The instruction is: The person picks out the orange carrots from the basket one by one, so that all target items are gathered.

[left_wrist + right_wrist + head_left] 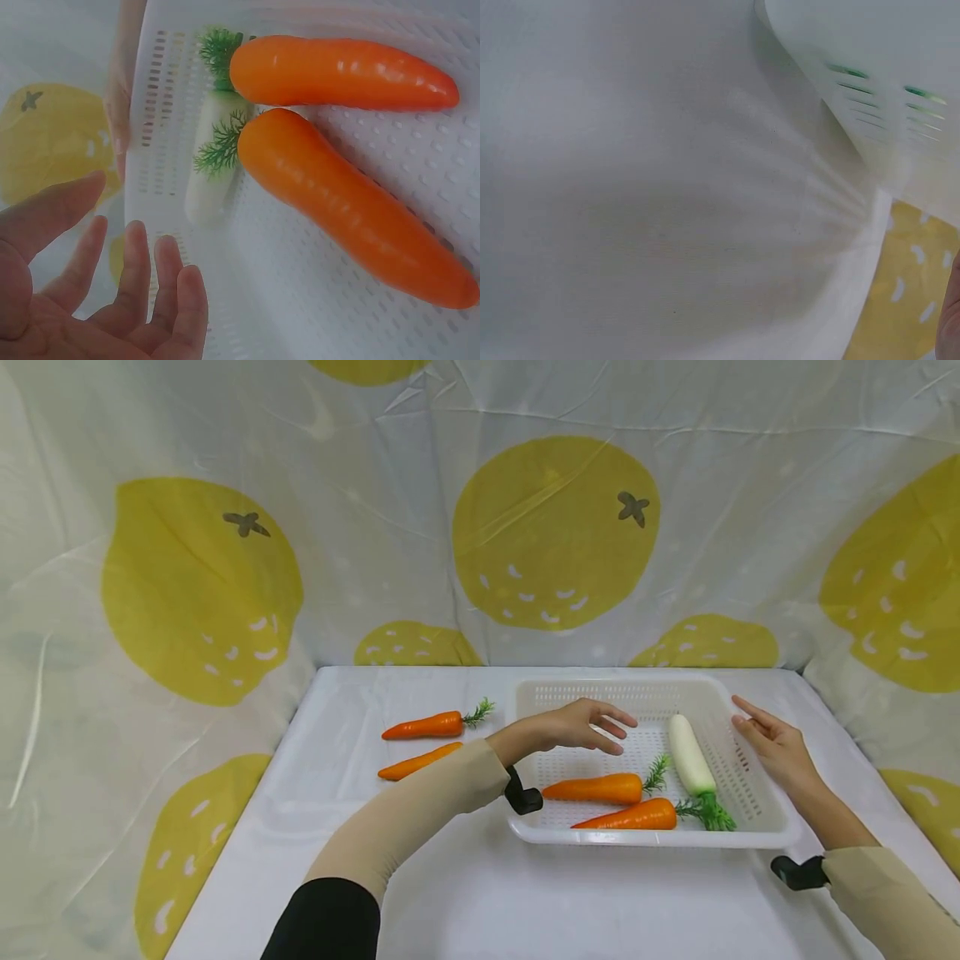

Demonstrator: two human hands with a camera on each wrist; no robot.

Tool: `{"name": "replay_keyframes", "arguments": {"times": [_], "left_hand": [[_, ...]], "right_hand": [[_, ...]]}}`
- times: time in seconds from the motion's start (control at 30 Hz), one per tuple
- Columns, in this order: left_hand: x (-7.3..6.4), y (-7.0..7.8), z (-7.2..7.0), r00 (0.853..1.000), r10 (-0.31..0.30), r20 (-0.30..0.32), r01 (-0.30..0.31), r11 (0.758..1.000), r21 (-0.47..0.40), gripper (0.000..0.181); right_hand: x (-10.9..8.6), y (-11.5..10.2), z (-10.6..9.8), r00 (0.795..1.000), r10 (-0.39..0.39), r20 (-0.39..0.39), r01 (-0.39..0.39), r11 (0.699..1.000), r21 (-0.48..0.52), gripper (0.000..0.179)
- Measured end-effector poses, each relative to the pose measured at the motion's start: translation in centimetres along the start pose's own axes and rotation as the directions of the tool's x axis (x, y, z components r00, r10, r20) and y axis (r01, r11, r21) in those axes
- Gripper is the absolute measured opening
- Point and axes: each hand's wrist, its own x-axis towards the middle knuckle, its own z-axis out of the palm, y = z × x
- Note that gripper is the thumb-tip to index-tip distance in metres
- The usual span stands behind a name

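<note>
Where the white surface ends at its far edge, a pale, creased curtain printed with big yellow fruits hangs behind it; the same print shows past the left and right edges. Soft shadows and faint folds mark the white covering, clearest in the right wrist view.

Toward the right edge stands a white perforated basket, its long sides roughly parallel to the far edge. Two orange carrots lie in its near part, beside a white radish whose leaves point to the basket's near right corner. Two more carrots lie on the surface between basket and left edge, one partly behind a beige sleeve.

The left hand hangs over the basket, fingers spread, slightly bent, holding nothing. The right hand is at the basket's right rim, fingers extended; how firmly they touch I cannot tell.
</note>
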Motion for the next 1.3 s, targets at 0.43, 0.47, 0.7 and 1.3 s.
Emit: {"name": "replay_keyframes", "arguments": {"times": [0.43, 0.47, 0.7, 1.3], "left_hand": [[1.9, -1.1, 0.9, 0.996, -0.089, 0.022, 0.089, 0.996, -0.013, 0.048], [1.9, -1.2, 1.0, 0.995, -0.094, 0.027, 0.094, 0.996, -0.009, 0.049], [2.4, -2.1, 1.3, 0.989, -0.135, 0.055, 0.135, 0.991, -0.001, 0.053], [2.3, -3.4, 1.4, 0.98, -0.156, 0.123, 0.145, 0.985, 0.094, 0.051]], "right_hand": [[0.1, 0.3, 0.0, 1.0, -0.016, -0.024, 0.015, 0.999, -0.028, 0.055], [0.1, 0.3, 0.0, 1.0, -0.016, -0.024, 0.015, 0.999, -0.03, 0.055], [0.1, 0.2, 0.0, 1.0, -0.022, -0.022, 0.021, 0.999, -0.029, 0.055], [0.1, 0.3, 0.0, 1.0, -0.018, -0.02, 0.018, 1.0, -0.016, 0.054]]}}
